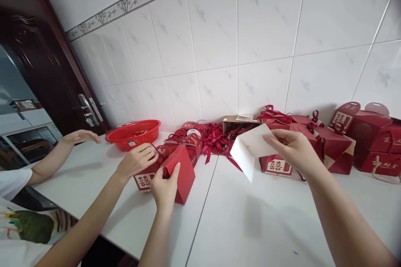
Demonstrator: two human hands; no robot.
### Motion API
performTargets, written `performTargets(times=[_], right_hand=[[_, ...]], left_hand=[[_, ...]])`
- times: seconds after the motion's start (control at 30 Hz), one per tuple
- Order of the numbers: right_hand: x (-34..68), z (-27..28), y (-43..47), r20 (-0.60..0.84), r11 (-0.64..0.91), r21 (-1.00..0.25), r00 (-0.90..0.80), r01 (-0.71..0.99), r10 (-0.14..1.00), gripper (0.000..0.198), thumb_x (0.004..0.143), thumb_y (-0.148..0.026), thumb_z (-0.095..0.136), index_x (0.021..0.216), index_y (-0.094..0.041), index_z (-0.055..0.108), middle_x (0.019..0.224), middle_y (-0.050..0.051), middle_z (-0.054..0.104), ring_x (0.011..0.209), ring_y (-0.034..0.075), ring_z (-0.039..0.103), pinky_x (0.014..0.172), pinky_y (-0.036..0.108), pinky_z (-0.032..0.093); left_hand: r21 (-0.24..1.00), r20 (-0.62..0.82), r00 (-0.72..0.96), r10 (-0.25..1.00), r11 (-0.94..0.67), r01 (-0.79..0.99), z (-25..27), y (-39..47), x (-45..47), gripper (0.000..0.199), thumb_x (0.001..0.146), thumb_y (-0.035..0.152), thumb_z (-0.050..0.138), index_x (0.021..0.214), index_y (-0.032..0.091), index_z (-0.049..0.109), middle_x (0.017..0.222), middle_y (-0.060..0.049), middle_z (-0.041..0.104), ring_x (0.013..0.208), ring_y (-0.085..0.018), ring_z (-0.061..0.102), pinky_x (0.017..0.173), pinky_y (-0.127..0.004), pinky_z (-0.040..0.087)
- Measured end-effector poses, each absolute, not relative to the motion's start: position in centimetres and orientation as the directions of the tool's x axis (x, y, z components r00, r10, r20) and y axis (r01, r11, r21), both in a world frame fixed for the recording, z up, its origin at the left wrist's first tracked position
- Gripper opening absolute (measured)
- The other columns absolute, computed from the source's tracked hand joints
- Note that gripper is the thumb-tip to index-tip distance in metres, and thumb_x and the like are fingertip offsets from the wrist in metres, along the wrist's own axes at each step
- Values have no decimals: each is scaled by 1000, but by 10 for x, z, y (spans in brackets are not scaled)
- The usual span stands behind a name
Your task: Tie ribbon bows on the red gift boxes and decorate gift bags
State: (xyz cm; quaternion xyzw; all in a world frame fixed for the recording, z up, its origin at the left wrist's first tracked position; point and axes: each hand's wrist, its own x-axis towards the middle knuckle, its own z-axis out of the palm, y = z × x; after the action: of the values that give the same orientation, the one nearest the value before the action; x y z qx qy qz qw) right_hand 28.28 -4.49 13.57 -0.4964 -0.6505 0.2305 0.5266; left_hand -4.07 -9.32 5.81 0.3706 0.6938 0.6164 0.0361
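My left hand (pixel 164 187) is closed on a plain red paper gift box (pixel 185 175), with the thumb on its near face and fingers behind. The box is tilted above the table, beside a row of other red boxes. In my right hand (pixel 290 144) a folded white card (pixel 250 148) is pinched between thumb and fingers, held up off the table. One panel of it hangs downward, and a small dark spot shows near the fold. Behind it stands a red box (pixel 277 166) with a cream double-happiness label.
A co-worker's hand (pixel 138 160) reaches over the boxes beside my left hand; another hand (pixel 81 137) is farther left. On the white table (pixel 225 225) stand a red plastic basin (pixel 133 137), red ribbons (pixel 216 137), an open carton (pixel 230 123) and finished-looking red boxes (pixel 376 142).
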Motion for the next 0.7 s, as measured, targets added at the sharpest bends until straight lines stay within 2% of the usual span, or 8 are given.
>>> performTargets(times=[0.07, 0.2, 0.27, 0.37, 0.47, 0.6, 0.7], right_hand=[[283, 134, -43, 555, 442, -779, 162, 444, 816, 24, 76, -41, 62, 75, -20, 73, 77, 4, 72, 69, 22, 65, 62, 33, 49], [283, 130, -39, 744, 542, -666, 401, 513, 534, 18, 80, -33, 61, 77, -21, 75, 92, 5, 75, 87, 24, 69, 79, 35, 53], [283, 131, -40, 781, 573, -625, 443, 531, 441, 17, 81, -32, 63, 79, -21, 76, 91, 5, 75, 85, 23, 70, 78, 34, 54], [285, 136, -47, 808, 596, -585, 463, 550, 365, 14, 80, -30, 65, 74, -21, 74, 83, 4, 74, 75, 21, 68, 69, 33, 53], [291, 140, -55, 805, 580, -590, 465, 562, 369, 15, 78, -31, 67, 68, -22, 72, 79, 3, 72, 69, 19, 65, 62, 31, 50], [299, 143, -55, 730, 494, -675, 399, 549, 554, 14, 74, -34, 69, 70, -22, 73, 73, 1, 70, 61, 17, 60, 57, 30, 46], [295, 144, -51, 650, 460, -746, 374, 482, 661, 14, 75, -34, 68, 69, -21, 72, 62, -1, 64, 56, 15, 55, 53, 27, 42]], left_hand=[[881, 419, -665, 618, -99, 463, 57, -91, -35, 36, 71, 48, 71, 88, 16, 68, 85, -11, 72, 84, -34, 67, 78, -49, 53], [853, 493, -487, 721, -292, 432, 83, -83, -4, 33, 77, 46, 70, 91, 17, 69, 88, -7, 73, 82, -25, 68, 75, -39, 55], [828, 547, -421, 724, -391, 403, 110, -76, 13, 33, 87, 45, 61, 102, 15, 65, 98, -8, 71, 88, -20, 67, 78, -39, 56], [781, 622, -341, 705, -525, 338, 153, -69, 38, 35, 84, 47, 63, 106, 20, 65, 104, -8, 70, 99, -23, 66, 80, -37, 56], [711, 703, -197, 684, -670, 211, 177, -71, 61, 26, 83, 39, 68, 100, 20, 66, 101, -6, 70, 98, -22, 67, 79, -32, 55], [626, 775, -33, 631, -759, 179, 175, -74, 86, 11, 83, 28, 69, 86, 18, 68, 78, -2, 68, 74, -16, 65, 66, -25, 53], [646, 748, 65, 661, -747, 156, 167, -70, 98, 12, 84, 26, 67, 94, 19, 67, 88, -3, 70, 84, -17, 67, 72, -25, 54]])
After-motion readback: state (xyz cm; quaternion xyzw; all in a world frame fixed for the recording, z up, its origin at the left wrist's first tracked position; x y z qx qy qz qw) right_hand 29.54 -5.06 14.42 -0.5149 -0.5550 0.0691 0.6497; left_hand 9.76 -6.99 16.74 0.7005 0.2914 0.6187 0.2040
